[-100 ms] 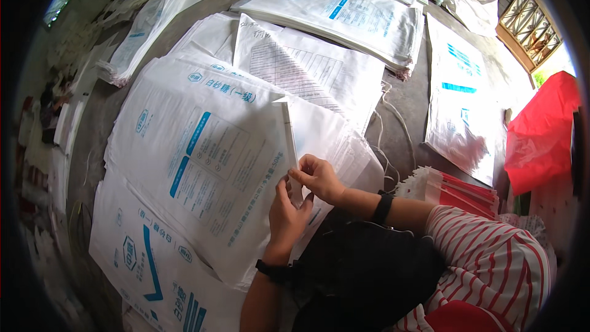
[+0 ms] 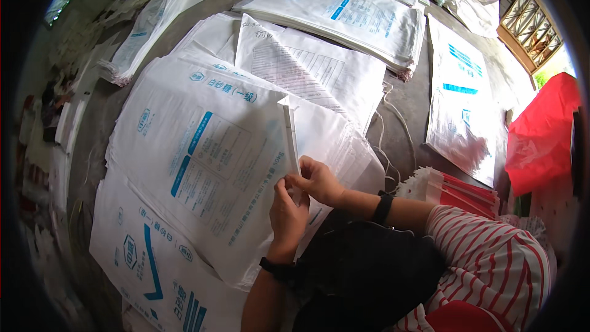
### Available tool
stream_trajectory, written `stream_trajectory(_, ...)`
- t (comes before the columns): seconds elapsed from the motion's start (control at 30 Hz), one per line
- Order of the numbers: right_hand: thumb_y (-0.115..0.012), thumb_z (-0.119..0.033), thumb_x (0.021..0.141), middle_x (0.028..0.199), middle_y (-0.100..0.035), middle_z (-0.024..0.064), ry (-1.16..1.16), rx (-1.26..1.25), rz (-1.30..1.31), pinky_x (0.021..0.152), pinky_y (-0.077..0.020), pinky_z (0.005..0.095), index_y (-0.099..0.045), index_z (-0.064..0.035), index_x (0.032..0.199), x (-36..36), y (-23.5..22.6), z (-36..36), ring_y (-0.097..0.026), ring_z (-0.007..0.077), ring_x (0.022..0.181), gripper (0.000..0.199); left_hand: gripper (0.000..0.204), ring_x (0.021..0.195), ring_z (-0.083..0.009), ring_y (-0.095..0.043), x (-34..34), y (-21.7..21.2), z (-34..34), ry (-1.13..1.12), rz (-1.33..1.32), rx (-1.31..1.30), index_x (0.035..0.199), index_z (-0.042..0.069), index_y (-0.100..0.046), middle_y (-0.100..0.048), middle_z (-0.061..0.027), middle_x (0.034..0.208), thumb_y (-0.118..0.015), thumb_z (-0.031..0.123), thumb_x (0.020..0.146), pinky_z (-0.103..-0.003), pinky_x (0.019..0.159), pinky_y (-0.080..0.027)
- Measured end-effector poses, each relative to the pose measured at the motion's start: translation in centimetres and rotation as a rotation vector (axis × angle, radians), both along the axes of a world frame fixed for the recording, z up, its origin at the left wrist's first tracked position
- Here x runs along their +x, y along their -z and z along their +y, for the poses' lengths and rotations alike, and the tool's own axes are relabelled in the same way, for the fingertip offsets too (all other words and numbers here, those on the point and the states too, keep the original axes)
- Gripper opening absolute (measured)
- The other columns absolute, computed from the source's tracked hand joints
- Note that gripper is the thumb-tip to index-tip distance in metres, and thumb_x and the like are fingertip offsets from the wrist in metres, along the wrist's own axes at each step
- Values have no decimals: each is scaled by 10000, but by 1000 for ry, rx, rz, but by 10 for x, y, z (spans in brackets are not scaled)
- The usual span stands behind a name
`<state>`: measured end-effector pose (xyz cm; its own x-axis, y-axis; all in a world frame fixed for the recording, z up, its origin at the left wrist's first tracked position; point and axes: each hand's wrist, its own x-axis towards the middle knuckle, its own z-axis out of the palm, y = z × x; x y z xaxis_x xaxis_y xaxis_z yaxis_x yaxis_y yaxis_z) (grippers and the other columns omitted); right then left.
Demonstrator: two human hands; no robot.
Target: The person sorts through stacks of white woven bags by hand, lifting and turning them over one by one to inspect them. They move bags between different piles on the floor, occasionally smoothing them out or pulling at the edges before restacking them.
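Note:
A white sack (image 2: 227, 141) with blue print lies on top of a stack in front of me. Its right edge is turned up into a narrow folded strip (image 2: 289, 132) that stands up from the sheet. Both of my hands meet at the near end of this strip. My left hand (image 2: 289, 216) is closed on it from below, with the thumb side up. My right hand (image 2: 321, 183) pinches the strip just above, thumb against bent fingers. The spot where the fingertips touch is partly hidden. Both wrists wear dark bands.
More sacks (image 2: 153, 258) overlap at the near left. Stacked sacks (image 2: 344, 9) lie at the back, another sack (image 2: 461, 98) to the right. A loose string (image 2: 393, 110) runs over the grey surface. Red-and-white folded bags (image 2: 452, 193) and a red plastic sheet (image 2: 541, 135) are at right.
The fingers have shifted slightly at the strip, the left thumb drawing in closer to the right hand. The sack looks nearly unchanged.

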<state>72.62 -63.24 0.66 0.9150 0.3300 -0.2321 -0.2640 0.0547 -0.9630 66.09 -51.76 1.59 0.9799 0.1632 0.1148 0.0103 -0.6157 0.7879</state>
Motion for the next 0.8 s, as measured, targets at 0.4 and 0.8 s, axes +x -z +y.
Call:
stream_trajectory(0.4, -753, -319, 859, 1024, -572, 131, 163, -120, -147, 686, -513, 302, -476, 4, 1155, -2, 34, -2, -561, 175, 897, 518, 283, 867, -457, -635, 3, -6, 15, 188, 14, -80, 1181, -37, -587, -651, -283, 916, -514, 127, 961, -487, 715, -503)
stream_trajectory(0.8, -683, -251, 900, 1093, -581, 157, 125, 84, 242, 737, -578, 340, -557, 35, 1178, -6, 19, -18, -593, 218, 988, 418, 245, 658, -214, -613, 16, -32, 51, -430, 105, -598, 935, -41, -566, -614, -131, 759, -518, 196, 974, -391, 605, -501)
